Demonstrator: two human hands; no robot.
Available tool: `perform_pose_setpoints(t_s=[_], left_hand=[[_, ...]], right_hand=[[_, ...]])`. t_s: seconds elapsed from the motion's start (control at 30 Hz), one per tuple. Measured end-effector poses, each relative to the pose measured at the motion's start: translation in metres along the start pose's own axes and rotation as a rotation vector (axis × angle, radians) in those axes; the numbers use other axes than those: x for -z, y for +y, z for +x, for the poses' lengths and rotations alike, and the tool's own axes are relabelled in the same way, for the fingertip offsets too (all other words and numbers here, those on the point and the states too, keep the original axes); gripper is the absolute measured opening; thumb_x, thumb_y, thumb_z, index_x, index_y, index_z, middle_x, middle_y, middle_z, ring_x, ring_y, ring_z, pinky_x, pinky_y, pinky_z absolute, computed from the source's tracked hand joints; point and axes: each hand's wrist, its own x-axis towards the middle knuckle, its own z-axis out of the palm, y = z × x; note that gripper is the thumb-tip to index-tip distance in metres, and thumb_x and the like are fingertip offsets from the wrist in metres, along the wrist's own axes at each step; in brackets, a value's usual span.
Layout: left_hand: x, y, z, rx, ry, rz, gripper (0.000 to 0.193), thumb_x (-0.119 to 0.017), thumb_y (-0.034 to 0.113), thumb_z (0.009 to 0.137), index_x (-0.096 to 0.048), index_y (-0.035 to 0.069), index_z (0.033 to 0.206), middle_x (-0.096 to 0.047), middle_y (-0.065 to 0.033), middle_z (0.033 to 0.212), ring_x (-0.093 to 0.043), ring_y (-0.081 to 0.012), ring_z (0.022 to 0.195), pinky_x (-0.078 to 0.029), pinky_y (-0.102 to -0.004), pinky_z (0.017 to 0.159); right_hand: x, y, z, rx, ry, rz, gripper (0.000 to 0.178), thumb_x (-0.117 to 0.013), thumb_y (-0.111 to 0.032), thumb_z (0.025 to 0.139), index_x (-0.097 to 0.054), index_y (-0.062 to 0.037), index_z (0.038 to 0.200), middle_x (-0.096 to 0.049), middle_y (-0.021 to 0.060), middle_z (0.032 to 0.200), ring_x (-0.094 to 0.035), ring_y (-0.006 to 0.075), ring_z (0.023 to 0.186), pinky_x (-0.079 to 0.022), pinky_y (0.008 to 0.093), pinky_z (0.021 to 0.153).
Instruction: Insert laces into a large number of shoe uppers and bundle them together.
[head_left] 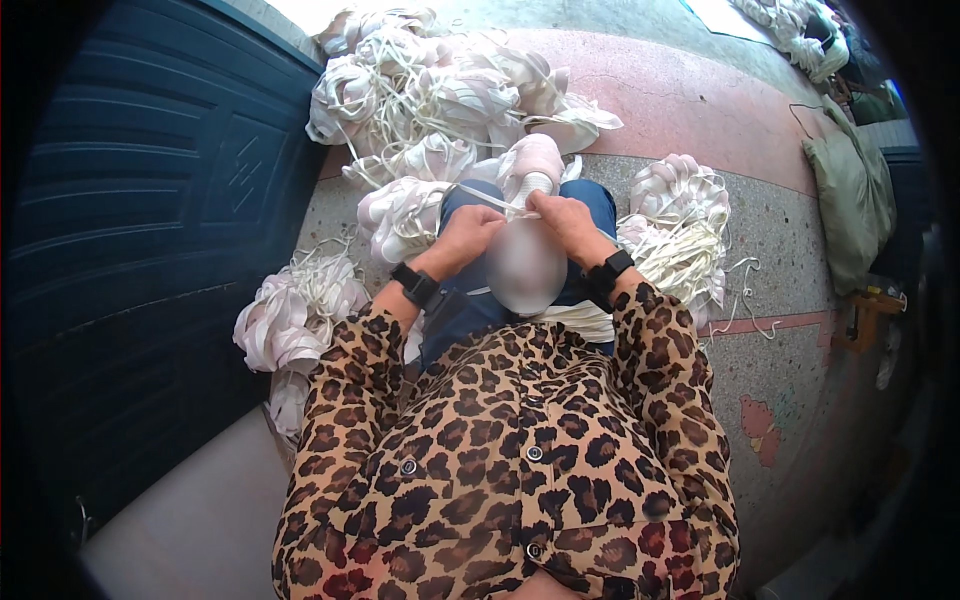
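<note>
A pale pink and white shoe upper (533,160) lies between my knees, toe away from me. A flat white shoelace (487,198) stretches across its near end. My right hand (568,225) pinches the lace by the shoe upper's opening. On the other side, my left hand (468,238) is closed, its fingertips together on the lace near the right hand. Below the hands, a smeared pale oval patch (525,268) covers my lap, and what lies there cannot be made out. Each wrist wears a black band.
A big heap of white and pink shoe uppers with loose laces (430,95) lies ahead. Smaller bundles (300,310) lie at the left, and a lace bundle (680,240) at the right. A dark blue door (150,180) borders the left; a grey-green sack (850,200) stands right.
</note>
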Motion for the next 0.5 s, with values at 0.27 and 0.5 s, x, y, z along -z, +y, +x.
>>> perform_pose_setpoints(t_s=[0.27,0.5], left_hand=[[-0.012,-0.006,0.023,-0.357,0.249,0.436,0.026,-0.059,0.022,0.093,-0.071,-0.001,0.091,-0.070,-0.0227,0.086,-0.069,-0.0398,0.083,-0.054,-0.0471,0.075],[-0.007,0.015,0.020,-0.359,0.155,0.739,0.021,-0.055,0.017,0.091,-0.070,0.002,0.092,-0.070,-0.0232,0.091,-0.069,-0.0417,0.089,-0.054,-0.0517,0.077]], right_hand=[[-0.007,0.009,0.002,-0.142,0.056,0.373,0.028,-0.062,-0.029,0.094,-0.063,-0.0017,0.101,-0.069,0.0255,0.095,-0.066,0.0435,0.093,-0.051,0.0497,0.081],[-0.006,0.009,0.001,-0.167,0.063,0.404,0.031,-0.061,-0.032,0.094,-0.064,-0.0012,0.102,-0.069,0.0258,0.096,-0.065,0.0443,0.094,-0.051,0.0498,0.083]])
